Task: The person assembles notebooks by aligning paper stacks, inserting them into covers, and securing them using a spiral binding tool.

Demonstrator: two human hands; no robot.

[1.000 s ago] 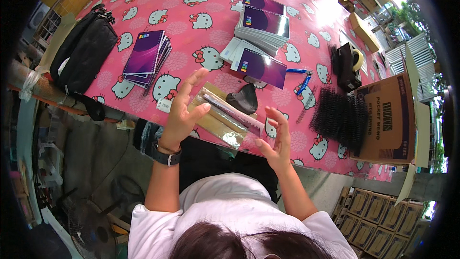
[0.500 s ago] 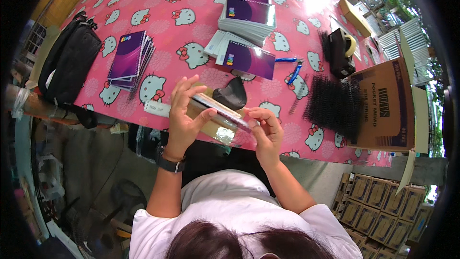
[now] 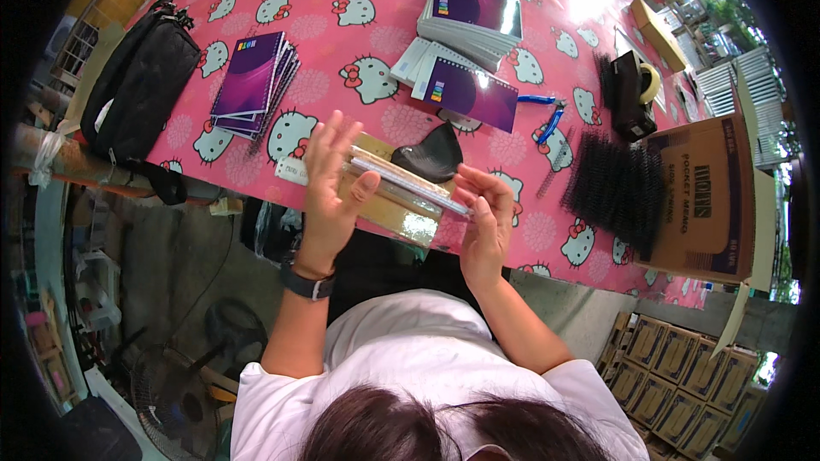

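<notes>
My left hand [image 3: 329, 183] and my right hand [image 3: 484, 213] press from both sides on a thin stack of sheets [image 3: 408, 186] held edge-up above the table's near edge. The fingers of both hands are spread, palms facing each other. Under the stack lies a brown block with a shiny front face [image 3: 395, 215]. A black curved piece [image 3: 431, 156] sits on the table just beyond the stack. A dark watch is on my left wrist.
The table has a pink cartoon-cat cloth [image 3: 350, 26]. On it lie purple spiral notebooks at left [image 3: 252, 81] and in a pile at centre back [image 3: 465, 13], a black bag [image 3: 141, 90], black binding combs [image 3: 615, 188], a cardboard box [image 3: 705, 196], a tape dispenser [image 3: 632, 94] and a blue tool [image 3: 547, 119].
Both hands have closed in on the sheet stack and squared it between the palms; the view has shifted so the table sits lower and closer.
</notes>
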